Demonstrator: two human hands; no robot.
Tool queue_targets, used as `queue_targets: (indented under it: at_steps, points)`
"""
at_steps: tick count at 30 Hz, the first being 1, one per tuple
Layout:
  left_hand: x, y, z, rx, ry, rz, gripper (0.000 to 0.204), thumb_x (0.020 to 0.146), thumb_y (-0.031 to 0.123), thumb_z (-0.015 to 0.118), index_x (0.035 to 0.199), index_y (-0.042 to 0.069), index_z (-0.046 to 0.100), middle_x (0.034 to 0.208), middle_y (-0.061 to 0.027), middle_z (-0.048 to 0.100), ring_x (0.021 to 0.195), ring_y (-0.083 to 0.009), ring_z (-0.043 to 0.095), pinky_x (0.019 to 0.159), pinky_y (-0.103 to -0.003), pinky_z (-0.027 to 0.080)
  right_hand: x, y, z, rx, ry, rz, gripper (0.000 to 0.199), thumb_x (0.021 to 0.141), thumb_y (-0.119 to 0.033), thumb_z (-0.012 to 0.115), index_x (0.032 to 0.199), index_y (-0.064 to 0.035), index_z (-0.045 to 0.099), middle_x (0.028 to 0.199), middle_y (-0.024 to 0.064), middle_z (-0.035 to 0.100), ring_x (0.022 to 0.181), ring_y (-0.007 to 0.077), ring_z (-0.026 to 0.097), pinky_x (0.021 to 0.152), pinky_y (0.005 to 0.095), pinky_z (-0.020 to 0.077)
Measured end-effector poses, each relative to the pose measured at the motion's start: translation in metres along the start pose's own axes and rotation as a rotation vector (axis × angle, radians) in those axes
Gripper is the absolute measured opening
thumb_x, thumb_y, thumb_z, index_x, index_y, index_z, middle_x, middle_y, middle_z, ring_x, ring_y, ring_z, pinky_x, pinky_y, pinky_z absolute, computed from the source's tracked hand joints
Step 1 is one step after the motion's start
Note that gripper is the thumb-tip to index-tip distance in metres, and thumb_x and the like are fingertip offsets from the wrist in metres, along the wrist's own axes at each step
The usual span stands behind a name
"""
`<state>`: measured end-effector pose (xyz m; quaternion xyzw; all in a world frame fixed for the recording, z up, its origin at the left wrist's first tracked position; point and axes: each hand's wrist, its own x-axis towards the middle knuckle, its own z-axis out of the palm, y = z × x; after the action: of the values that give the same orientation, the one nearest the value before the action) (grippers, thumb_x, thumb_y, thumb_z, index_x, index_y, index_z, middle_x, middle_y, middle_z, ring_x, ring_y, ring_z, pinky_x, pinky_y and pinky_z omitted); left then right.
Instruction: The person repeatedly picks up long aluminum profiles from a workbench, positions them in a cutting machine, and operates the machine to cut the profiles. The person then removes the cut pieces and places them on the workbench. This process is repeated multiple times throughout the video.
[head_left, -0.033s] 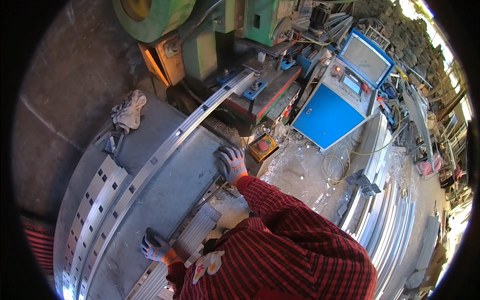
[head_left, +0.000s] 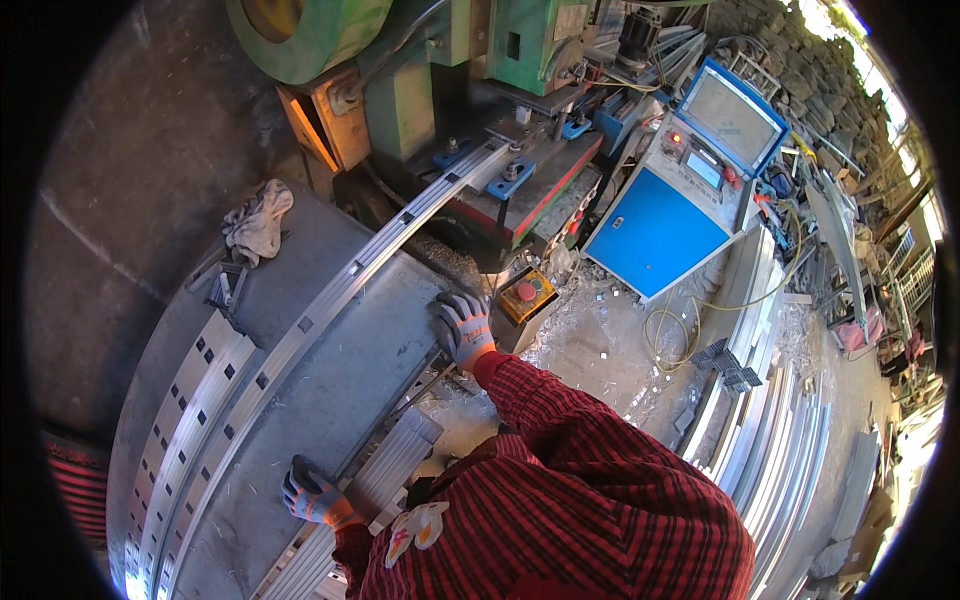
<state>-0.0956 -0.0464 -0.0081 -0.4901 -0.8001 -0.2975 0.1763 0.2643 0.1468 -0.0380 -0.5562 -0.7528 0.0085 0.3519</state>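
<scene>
My left hand (head_left: pixel 314 494), in a grey and orange work glove, lies on the near edge of a grey metal table (head_left: pixel 350 350) with its fingers stretched out. Farther up the same edge, my right hand (head_left: pixel 464 328) rests flat in a matching glove, fingers apart. Neither holds anything. Beyond both hands, a long metal profile (head_left: pixel 290 345) with square holes runs along the table, its far end on the bed of a green press (head_left: pixel 400 110). Several more punched profiles (head_left: pixel 190 400) lie beside it on the left.
A crumpled rag (head_left: pixel 257 222) sits at the table's far left. Near my right hand stands a yellow box with a red push button (head_left: pixel 527 291). A blue control cabinet (head_left: pixel 655 235) is farther right. Profiles (head_left: pixel 745 425) are stacked on the floor, and a yellow hose (head_left: pixel 690 340) lies nearby.
The long punched profile has shifted very slightly toward the lower left, away from the press. My two hands are in the same places.
</scene>
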Motion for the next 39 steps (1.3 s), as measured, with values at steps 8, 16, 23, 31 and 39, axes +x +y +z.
queue_targets:
  at_steps: [8,16,23,31,39]
  points:
    - [0.000,-0.003,0.003,0.030,0.014,-0.004,0.021,0.092,0.018,0.063,0.109,0.015,0.074,0.103,-0.0094,0.069,0.095,-0.0329,0.063,0.085,-0.045,0.049,-0.001,0.000,-0.001,0.047,-0.005,-0.005,0.052,0.080,-0.021,0.065,0.131,-0.0114,0.056,0.142,0.0127,0.046,0.133,0.0379,0.039,0.116,0.0553,0.0233]
    - [0.004,0.005,-0.003,-0.017,0.021,0.013,0.020,0.088,0.012,0.064,0.106,0.012,0.074,0.102,-0.0095,0.070,0.094,-0.0328,0.064,0.084,-0.044,0.050,0.002,-0.002,-0.006,-0.019,0.057,-0.049,0.045,0.081,-0.023,0.066,0.124,-0.0146,0.058,0.135,0.0104,0.051,0.126,0.0363,0.044,0.109,0.0534,0.0305]
    - [0.007,0.010,-0.002,-0.017,0.022,-0.009,0.020,0.087,0.012,0.065,0.105,0.012,0.075,0.100,-0.0093,0.071,0.094,-0.0318,0.065,0.083,-0.043,0.051,0.003,0.001,-0.002,0.052,0.040,-0.039,0.049,0.081,-0.024,0.066,0.129,-0.0149,0.057,0.140,0.0102,0.049,0.131,0.0363,0.041,0.112,0.0558,0.0265]
    - [0.018,-0.006,0.021,-0.625,-0.086,-0.310,0.025,0.090,0.005,0.064,0.114,0.005,0.070,0.110,-0.0130,0.068,0.100,-0.0293,0.064,0.089,-0.040,0.051,0.005,0.000,-0.004,0.060,0.055,-0.021,0.046,0.083,-0.025,0.066,0.128,-0.0172,0.060,0.134,0.0081,0.053,0.129,0.0349,0.043,0.111,0.0560,0.0272]
    - [0.117,0.089,0.024,-0.273,-0.205,0.154,0.042,0.079,0.009,0.074,0.121,0.009,0.066,0.119,-0.0138,0.064,0.113,-0.0352,0.058,0.099,-0.046,0.045,0.048,0.001,-0.028,0.241,-0.032,0.030,0.033,0.078,-0.014,0.064,0.110,-0.0151,0.066,0.111,0.0081,0.063,0.108,0.0335,0.055,0.096,0.0483,0.0375]
